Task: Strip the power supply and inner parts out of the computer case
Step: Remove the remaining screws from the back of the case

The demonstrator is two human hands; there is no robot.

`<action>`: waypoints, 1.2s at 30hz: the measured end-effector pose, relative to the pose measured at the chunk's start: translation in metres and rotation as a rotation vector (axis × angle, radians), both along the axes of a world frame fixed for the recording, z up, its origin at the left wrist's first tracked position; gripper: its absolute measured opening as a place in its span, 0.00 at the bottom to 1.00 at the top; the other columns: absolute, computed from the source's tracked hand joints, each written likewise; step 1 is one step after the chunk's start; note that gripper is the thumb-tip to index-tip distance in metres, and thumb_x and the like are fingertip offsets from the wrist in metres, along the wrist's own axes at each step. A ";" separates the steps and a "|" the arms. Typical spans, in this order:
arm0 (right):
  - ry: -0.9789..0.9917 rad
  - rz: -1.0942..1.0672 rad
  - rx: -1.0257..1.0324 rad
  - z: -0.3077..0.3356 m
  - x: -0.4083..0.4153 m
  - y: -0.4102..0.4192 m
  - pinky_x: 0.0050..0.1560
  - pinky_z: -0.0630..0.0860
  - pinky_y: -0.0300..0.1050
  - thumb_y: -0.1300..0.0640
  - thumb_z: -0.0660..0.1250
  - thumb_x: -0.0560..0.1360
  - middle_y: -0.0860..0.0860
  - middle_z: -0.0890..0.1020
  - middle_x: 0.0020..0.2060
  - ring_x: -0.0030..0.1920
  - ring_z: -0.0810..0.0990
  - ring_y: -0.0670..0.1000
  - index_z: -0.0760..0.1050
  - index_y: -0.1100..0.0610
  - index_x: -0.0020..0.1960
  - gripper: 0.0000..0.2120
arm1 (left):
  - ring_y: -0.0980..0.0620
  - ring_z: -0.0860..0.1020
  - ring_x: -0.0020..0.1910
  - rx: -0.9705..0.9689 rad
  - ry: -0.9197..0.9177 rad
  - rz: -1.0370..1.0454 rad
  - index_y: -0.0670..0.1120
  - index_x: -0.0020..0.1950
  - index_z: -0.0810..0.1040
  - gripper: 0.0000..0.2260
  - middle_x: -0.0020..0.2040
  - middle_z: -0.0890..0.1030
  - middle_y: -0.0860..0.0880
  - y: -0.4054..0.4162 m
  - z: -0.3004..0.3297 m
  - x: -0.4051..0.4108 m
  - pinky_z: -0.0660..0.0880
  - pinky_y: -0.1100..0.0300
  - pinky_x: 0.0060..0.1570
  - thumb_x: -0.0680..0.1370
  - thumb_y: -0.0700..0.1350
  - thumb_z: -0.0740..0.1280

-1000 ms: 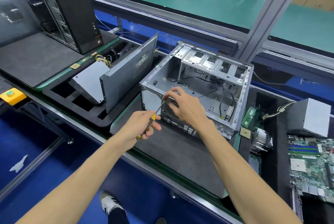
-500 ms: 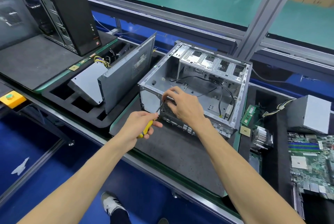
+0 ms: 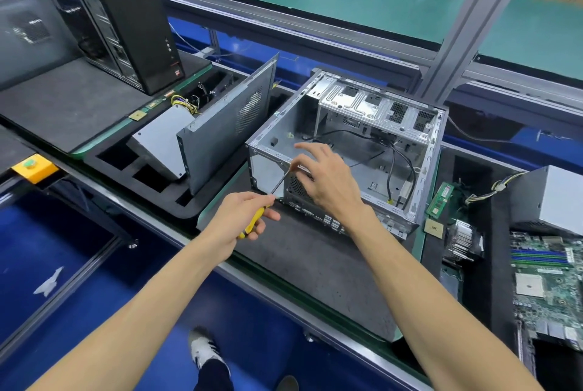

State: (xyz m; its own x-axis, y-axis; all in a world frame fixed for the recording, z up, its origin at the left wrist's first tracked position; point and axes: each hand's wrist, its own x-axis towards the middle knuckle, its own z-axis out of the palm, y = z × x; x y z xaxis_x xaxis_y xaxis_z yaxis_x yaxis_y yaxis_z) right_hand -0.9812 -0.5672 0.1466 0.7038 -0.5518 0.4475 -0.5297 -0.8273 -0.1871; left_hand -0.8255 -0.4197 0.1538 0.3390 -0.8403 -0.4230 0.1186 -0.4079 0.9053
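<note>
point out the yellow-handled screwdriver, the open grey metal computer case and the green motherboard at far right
yellow-handled screwdriver [image 3: 256, 217]: head view, on the handle just below the left hand's fingers
open grey metal computer case [image 3: 426, 150]: head view, on its right wall
green motherboard [image 3: 555, 292]: head view, on the board's middle

The right hand [image 3: 328, 184] is lifting off the near rear edge of the computer case [image 3: 347, 150]: its fingers, which were curled down onto the case's frame a second ago, are now spreading and rising above the open top, the index finger reaching out over the inside of the case. The left hand [image 3: 243, 220] is easing a little toward the case's near left corner with the yellow-handled screwdriver [image 3: 262, 204] in its grip, and the shaft is now pointing up at the case's rear panel just beneath the right hand's thumb.
</note>
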 end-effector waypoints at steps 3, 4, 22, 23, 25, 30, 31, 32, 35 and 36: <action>0.029 0.010 -0.006 0.000 0.000 0.000 0.56 0.75 0.54 0.53 0.66 0.80 0.50 0.77 0.67 0.68 0.72 0.55 0.78 0.52 0.53 0.04 | 0.53 0.72 0.26 0.009 0.005 0.000 0.41 0.54 0.82 0.12 0.42 0.86 0.45 0.001 0.002 0.000 0.67 0.63 0.22 0.79 0.49 0.70; 0.036 0.012 -0.012 0.001 0.000 0.000 0.57 0.74 0.54 0.53 0.66 0.80 0.50 0.76 0.67 0.68 0.72 0.55 0.78 0.52 0.53 0.05 | 0.53 0.72 0.26 0.012 0.010 -0.003 0.41 0.54 0.82 0.12 0.42 0.86 0.45 0.000 0.003 0.000 0.67 0.63 0.22 0.79 0.49 0.70; -0.380 -0.141 0.391 -0.045 0.007 0.083 0.44 0.74 0.39 0.60 0.65 0.76 0.44 0.76 0.43 0.42 0.74 0.42 0.75 0.55 0.50 0.03 | 0.53 0.72 0.25 0.174 0.034 -0.204 0.43 0.50 0.80 0.08 0.39 0.86 0.45 -0.018 -0.043 0.023 0.66 0.63 0.21 0.79 0.48 0.69; -0.377 -0.185 0.465 -0.054 0.007 0.087 0.43 0.73 0.37 0.60 0.65 0.76 0.42 0.75 0.41 0.40 0.73 0.41 0.74 0.54 0.50 0.03 | 0.53 0.72 0.26 0.183 0.034 -0.221 0.43 0.51 0.80 0.08 0.39 0.86 0.46 -0.018 -0.047 0.024 0.66 0.63 0.21 0.79 0.48 0.69; -0.354 -0.272 0.565 -0.071 0.007 0.092 0.42 0.69 0.30 0.60 0.66 0.76 0.39 0.73 0.39 0.39 0.73 0.40 0.74 0.53 0.49 0.04 | 0.53 0.72 0.26 0.194 0.034 -0.253 0.42 0.52 0.79 0.09 0.39 0.86 0.46 -0.019 -0.055 0.027 0.66 0.63 0.22 0.80 0.48 0.69; -0.293 -0.439 0.700 -0.106 0.007 0.103 0.47 0.69 0.27 0.62 0.68 0.77 0.44 0.78 0.45 0.43 0.75 0.40 0.79 0.50 0.57 0.11 | 0.53 0.72 0.26 0.217 0.054 -0.268 0.42 0.54 0.79 0.09 0.38 0.85 0.46 -0.017 -0.068 0.035 0.66 0.62 0.22 0.80 0.47 0.69; -0.292 -0.464 0.708 -0.111 0.007 0.106 0.48 0.69 0.27 0.62 0.68 0.77 0.45 0.78 0.47 0.44 0.76 0.41 0.79 0.50 0.57 0.11 | 0.53 0.72 0.26 0.222 0.053 -0.269 0.41 0.54 0.79 0.09 0.38 0.85 0.46 -0.017 -0.070 0.036 0.67 0.62 0.22 0.80 0.47 0.68; -0.296 -0.483 0.704 -0.114 0.008 0.108 0.50 0.69 0.28 0.62 0.68 0.78 0.45 0.78 0.47 0.45 0.76 0.41 0.80 0.51 0.56 0.10 | 0.53 0.72 0.26 0.226 0.049 -0.270 0.41 0.54 0.79 0.09 0.38 0.85 0.46 -0.016 -0.071 0.036 0.67 0.62 0.22 0.80 0.47 0.68; -0.282 -0.515 0.632 -0.121 0.009 0.112 0.52 0.70 0.33 0.61 0.69 0.77 0.44 0.78 0.47 0.50 0.74 0.43 0.81 0.52 0.52 0.06 | 0.53 0.72 0.26 0.232 0.033 -0.284 0.40 0.54 0.79 0.10 0.38 0.86 0.47 -0.014 -0.075 0.037 0.68 0.62 0.22 0.80 0.47 0.68; -0.275 -0.525 0.606 -0.122 0.010 0.113 0.52 0.70 0.34 0.61 0.70 0.77 0.45 0.78 0.48 0.51 0.73 0.43 0.81 0.52 0.52 0.06 | 0.53 0.72 0.26 0.234 0.032 -0.290 0.40 0.54 0.79 0.10 0.38 0.86 0.47 -0.013 -0.075 0.037 0.68 0.61 0.22 0.80 0.47 0.69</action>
